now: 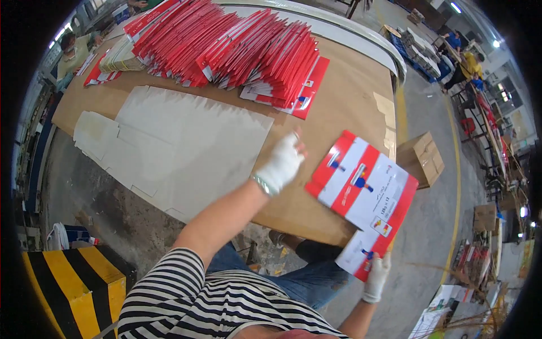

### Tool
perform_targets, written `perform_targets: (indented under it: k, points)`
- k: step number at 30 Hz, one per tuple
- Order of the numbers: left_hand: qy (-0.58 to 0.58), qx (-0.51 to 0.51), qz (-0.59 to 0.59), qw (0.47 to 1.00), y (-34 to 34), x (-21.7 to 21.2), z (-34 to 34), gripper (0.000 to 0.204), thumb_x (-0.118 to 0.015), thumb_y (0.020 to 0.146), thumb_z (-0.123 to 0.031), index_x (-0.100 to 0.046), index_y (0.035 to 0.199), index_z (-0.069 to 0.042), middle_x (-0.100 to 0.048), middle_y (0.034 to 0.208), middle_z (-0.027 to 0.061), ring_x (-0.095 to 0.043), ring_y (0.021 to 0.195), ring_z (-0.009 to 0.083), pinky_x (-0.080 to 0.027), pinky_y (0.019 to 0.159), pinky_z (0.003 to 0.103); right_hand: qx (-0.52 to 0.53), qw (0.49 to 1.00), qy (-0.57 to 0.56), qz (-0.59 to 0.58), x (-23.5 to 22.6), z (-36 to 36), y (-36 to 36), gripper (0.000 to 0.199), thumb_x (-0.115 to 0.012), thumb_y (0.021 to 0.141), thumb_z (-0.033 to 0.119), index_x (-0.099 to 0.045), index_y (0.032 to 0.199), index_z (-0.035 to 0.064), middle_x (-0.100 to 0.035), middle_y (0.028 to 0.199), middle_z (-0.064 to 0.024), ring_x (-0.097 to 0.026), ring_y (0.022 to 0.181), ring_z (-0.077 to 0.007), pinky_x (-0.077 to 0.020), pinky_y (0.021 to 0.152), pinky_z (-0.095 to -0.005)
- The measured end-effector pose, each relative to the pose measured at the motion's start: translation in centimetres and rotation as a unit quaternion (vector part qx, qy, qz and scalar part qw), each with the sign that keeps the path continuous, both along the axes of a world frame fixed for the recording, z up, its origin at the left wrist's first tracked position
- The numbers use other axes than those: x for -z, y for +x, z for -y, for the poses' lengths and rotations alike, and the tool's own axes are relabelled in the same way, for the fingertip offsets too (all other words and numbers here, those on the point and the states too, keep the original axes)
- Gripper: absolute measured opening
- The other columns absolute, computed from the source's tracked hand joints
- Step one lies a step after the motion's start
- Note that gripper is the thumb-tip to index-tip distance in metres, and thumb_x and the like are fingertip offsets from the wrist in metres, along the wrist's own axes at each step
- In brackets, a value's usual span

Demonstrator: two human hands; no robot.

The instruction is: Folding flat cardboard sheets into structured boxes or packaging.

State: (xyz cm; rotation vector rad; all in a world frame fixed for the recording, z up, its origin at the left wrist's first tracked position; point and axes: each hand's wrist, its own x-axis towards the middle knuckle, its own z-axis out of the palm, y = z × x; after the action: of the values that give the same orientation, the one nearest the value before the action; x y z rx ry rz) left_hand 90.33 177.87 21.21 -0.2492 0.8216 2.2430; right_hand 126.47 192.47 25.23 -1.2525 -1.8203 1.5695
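A flat red-and-white printed carton point(367, 189) slants over the table's right front edge. My right hand point(377, 277), in a white fingertip-less glove, grips its lower corner flap. My left hand point(282, 161), gloved the same way, hovers over the brown table board between the carton and a large pale cardboard sheet point(186, 135). Its bare fingertips are apart and hold nothing. Beyond it, a long row of folded red cartons point(237, 51) leans across the far side, with one flat red carton point(311, 85) at its right end.
The brown board point(350, 68) covers the table. To its right, a closed cardboard box point(420, 160) stands on the floor. At lower left is a yellow-and-black striped block point(73, 282). One person point(70, 53) is at the far left; others work at the far right.
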Motion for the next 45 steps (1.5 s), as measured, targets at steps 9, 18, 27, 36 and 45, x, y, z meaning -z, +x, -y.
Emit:
perform_targets:
  k: [9, 18, 27, 36, 45]
  points:
    - [0.063, -0.037, 0.137, 0.988, -10.8, 0.5, -1.3, 0.116, -0.069, 0.07, -0.069, -0.013, 0.145, -0.001, -0.03, 0.138, 0.0184, -0.026, 0.136, 0.0373, -0.009, 0.114, 0.056, -0.139, 0.973, 0.128, 0.129, -2.9, -11.6, -10.6, 0.051, -0.052, 0.085, 0.0, -0.05, 0.136, 0.0002, -0.061, 0.087, 0.0013, -0.047, 0.061, -0.0028, -0.0393, 0.051, -0.0206]
    - [0.117, 0.09, 0.066, 0.987, -10.0, -0.6, -0.8, 0.061, -0.063, 0.088, -0.048, -0.04, 0.119, 0.0, -0.05, 0.118, 0.0172, -0.048, 0.12, 0.0365, -0.035, 0.107, 0.051, -0.263, 0.953, 0.146, -0.032, 6.9, -11.7, -45.4, 0.028, -0.059, 0.084, 0.012, -0.06, 0.107, -0.0039, -0.068, 0.085, -0.0151, -0.064, 0.072, -0.0221, -0.0519, 0.068, -0.0376]
    - [-0.696, 0.358, -0.523, 0.337, -5.0, -5.6, 25.7, 0.075, -0.061, 0.087, -0.045, -0.041, 0.139, 0.005, -0.034, 0.147, 0.0255, -0.033, 0.136, 0.0397, -0.03, 0.112, 0.044, -0.687, 0.483, 0.542, 0.036, -2.2, 18.3, -29.8, 0.036, -0.055, 0.085, 0.023, -0.056, 0.117, 0.0085, -0.059, 0.12, -0.0128, -0.057, 0.108, -0.0298, -0.0461, 0.091, -0.0409]
    - [-0.59, 0.404, -0.517, 0.471, -3.2, -4.2, 29.4, 0.1, -0.058, 0.082, -0.063, -0.029, 0.143, 0.01, -0.018, 0.155, 0.0267, -0.014, 0.146, 0.0365, -0.02, 0.118, 0.037, -0.685, 0.43, 0.57, -0.147, 8.2, 19.5, -25.7, 0.037, -0.053, 0.084, 0.018, -0.057, 0.119, 0.0094, -0.057, 0.129, -0.0098, -0.056, 0.116, -0.0275, -0.0437, 0.097, -0.0398]
    - [-0.593, 0.359, -0.677, 0.249, 3.7, -7.9, 28.4, 0.085, -0.07, 0.076, -0.041, -0.034, 0.145, -0.008, -0.027, 0.154, 0.017, -0.023, 0.143, 0.0355, -0.026, 0.109, 0.06, -0.388, 0.738, 0.529, -0.159, -2.9, 10.0, -15.6, 0.031, -0.057, 0.071, -0.003, -0.063, 0.099, 0.0066, -0.066, 0.095, -0.0095, -0.063, 0.091, -0.0296, -0.0478, 0.093, -0.0454]
